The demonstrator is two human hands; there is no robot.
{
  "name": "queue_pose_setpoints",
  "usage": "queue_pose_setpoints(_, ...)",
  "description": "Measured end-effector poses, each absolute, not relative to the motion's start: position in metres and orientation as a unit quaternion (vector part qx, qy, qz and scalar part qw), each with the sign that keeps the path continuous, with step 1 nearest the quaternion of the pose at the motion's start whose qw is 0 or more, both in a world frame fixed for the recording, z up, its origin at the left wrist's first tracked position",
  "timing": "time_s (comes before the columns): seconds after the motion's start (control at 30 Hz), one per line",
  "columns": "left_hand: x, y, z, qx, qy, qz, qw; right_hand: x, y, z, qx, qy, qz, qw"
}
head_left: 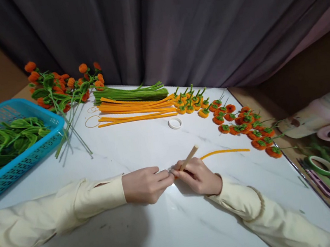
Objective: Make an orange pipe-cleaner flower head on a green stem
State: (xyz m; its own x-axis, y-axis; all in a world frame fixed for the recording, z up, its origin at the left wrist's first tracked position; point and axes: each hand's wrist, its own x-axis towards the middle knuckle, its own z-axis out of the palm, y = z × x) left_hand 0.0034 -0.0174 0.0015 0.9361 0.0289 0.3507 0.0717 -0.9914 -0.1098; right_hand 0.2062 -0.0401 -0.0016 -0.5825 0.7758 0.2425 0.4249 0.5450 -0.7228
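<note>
My right hand (196, 177) is closed around a pale wooden stick (190, 157), whose upper end points up and to the right. From behind that hand an orange-yellow pipe cleaner (227, 151) runs out to the right across the white tabletop. My left hand (147, 186) meets the right at the fingertips, thumb and fingers pinched together. A bit of orange shows between the two hands, but what the left fingertips hold is hidden. Beyond the hands lie bundles of orange-yellow pipe cleaners (137, 109) and green pipe cleaners (129, 93).
A blue basket (31, 151) of green leaves stands left, beside orange flowers on stems (59, 86). A white tape ring (175, 123) lies mid-table. Small yellow (189, 103) and orange pumpkin-like pieces (241, 121) line the far right. A tumbler (323, 113) and green tape (322, 165) sit beyond the right edge.
</note>
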Motion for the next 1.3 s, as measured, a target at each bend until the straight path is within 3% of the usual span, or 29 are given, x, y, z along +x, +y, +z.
queue_pose_setpoints(0.17, 0.004, -0.017, 0.001, -0.979, -0.046, -0.19, 0.062, 0.206, -0.042, 0.002, -0.367, -0.822, 0.315, 0.302)
queue_pose_setpoints(0.37, 0.01, -0.016, 0.0, -0.955, -0.182, -0.227, -0.053, 0.202, -0.037, 0.005, -0.469, -0.61, 0.484, 0.417)
queue_pose_setpoints(0.57, 0.009, -0.003, 0.007, -0.97, -0.167, -0.17, -0.04, 0.202, -0.03, 0.006, -0.48, -0.476, 0.574, 0.461)
queue_pose_setpoints(0.73, 0.006, 0.018, 0.019, -0.988, -0.13, -0.083, -0.026, 0.202, -0.029, 0.008, -0.478, -0.48, 0.556, 0.482)
queue_pose_setpoints(1.1, 0.021, 0.016, 0.014, -0.924, -0.278, -0.145, -0.22, 0.211, -0.027, 0.002, -0.456, -0.517, 0.551, 0.469)
queue_pose_setpoints(1.3, 0.023, 0.004, 0.008, -0.923, -0.274, -0.171, -0.207, 0.216, -0.027, 0.009, -0.5, -0.627, 0.341, 0.491)
